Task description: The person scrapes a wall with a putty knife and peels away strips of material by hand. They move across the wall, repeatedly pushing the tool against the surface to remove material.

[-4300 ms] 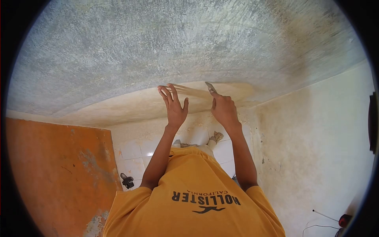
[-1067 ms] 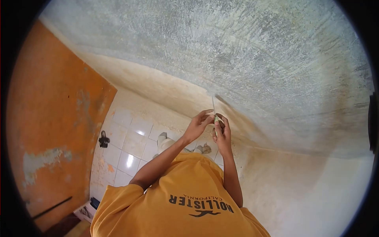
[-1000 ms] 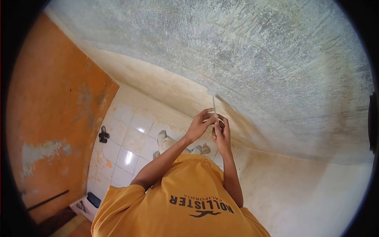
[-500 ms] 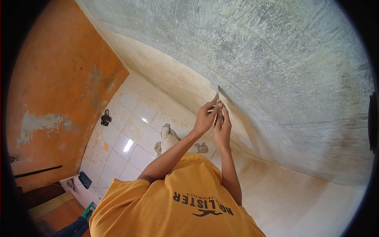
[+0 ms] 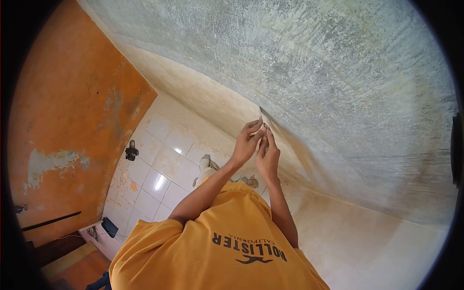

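Note:
A thin dark-bladed scraper [image 5: 261, 112] points up against the wall [image 5: 319, 96], its tip at the edge between the grey-green scraped surface and the cream band below. My right hand [image 5: 268, 155] is closed around its lower part; the handle is mostly hidden by the fingers. My left hand [image 5: 245, 143] is pinched close beside it, fingertips at the base of the blade. Both hands are in front of the wall, fingers nearly touching each other.
An orange wall [image 5: 63, 111] with peeling patches stands at the left. Paint flakes lie on the white tiled floor [image 5: 169, 145]. A dark object [image 5: 131, 151] sits by the orange wall, and a dustpan-like dark item [image 5: 109, 227] lies lower left. My foot [image 5: 205, 162] shows below.
Both hands and the scraper have shifted slightly left in view. The left fingers are a little more bent by the blade. The camera view has moved slightly.

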Tool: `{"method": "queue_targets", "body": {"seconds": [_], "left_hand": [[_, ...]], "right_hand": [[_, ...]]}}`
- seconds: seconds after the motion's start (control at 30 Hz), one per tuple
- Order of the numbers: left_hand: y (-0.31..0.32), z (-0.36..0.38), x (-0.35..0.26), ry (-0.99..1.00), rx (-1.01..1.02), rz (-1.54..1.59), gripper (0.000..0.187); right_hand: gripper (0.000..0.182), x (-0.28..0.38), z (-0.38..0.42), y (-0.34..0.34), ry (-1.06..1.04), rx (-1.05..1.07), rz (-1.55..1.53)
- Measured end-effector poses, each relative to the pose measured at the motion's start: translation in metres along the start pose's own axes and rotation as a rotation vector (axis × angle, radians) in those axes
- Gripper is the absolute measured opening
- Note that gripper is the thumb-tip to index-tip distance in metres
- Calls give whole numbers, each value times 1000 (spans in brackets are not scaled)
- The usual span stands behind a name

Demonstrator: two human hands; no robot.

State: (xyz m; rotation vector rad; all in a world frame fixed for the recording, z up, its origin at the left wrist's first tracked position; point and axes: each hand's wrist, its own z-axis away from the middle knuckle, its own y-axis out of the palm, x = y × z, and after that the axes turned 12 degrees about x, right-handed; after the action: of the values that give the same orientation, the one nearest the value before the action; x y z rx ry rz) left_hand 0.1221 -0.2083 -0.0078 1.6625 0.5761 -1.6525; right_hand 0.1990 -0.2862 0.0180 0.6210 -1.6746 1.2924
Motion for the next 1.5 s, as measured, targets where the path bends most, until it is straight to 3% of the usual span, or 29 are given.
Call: {"method": "queue_targets", "body": {"seconds": [0.07,0.1,0.2,0.23,0.33,0.5,0.53,0.6,0.63,0.73,0.83,0.87,1.0,1.03,1.1,1.17,1.2,1.27,1.37,1.5], "left_hand": [[-14,-7,6,23,37,-64,38],[-11,-4,2,15,33,-27,37],[4,5,-9,142,-13,-219,33],[5,5,-13,92,1,-93,33],[-19,-6,-9,45,23,-154,39],[-5,3,-10,70,131,-114,39],[-5,0,-5,88,76,-43,38],[-2,-3,-4,111,-36,101,37],[-10,-3,-9,57,-26,34,37],[-6,-1,-17,52,-7,-40,38],[6,5,-14,55,54,-83,40],[9,6,-17,38,72,-99,41],[-23,-12,-15,27,-152,132,48],[-32,-13,-18,12,-135,58,48],[-32,-7,-24,14,-64,73,46],[-20,0,-17,-20,17,167,45],[-16,2,-15,-14,106,73,45],[-6,8,-14,-19,212,51,46],[-12,2,-10,-20,229,37,43],[-46,-17,-2,158,-96,-264,53]], "right_hand": [[42,13,-1,1,206,91,-60],[43,-2,1,6,61,7,-30],[44,-6,10,0,-105,-116,74],[44,-5,8,-1,-55,-77,24],[45,5,-4,13,4,-19,84],[44,3,3,4,-68,-112,51],[43,4,-3,2,-132,-139,86],[43,12,-8,-5,85,44,84],[44,3,-7,6,-46,-38,39],[44,9,-3,4,28,-47,-10],[43,-4,6,2,-50,-127,4],[42,-9,5,0,17,-64,25],[39,2,-37,19,48,83,3],[39,7,-39,25,94,113,13],[41,1,-30,31,-54,-24,10],[44,-10,-8,18,-23,-29,-24],[45,-16,3,12,-7,-33,-40],[46,-17,20,-9,215,72,-227],[42,-50,14,-9,103,17,-183],[44,-40,5,-1,150,32,-114]]}}
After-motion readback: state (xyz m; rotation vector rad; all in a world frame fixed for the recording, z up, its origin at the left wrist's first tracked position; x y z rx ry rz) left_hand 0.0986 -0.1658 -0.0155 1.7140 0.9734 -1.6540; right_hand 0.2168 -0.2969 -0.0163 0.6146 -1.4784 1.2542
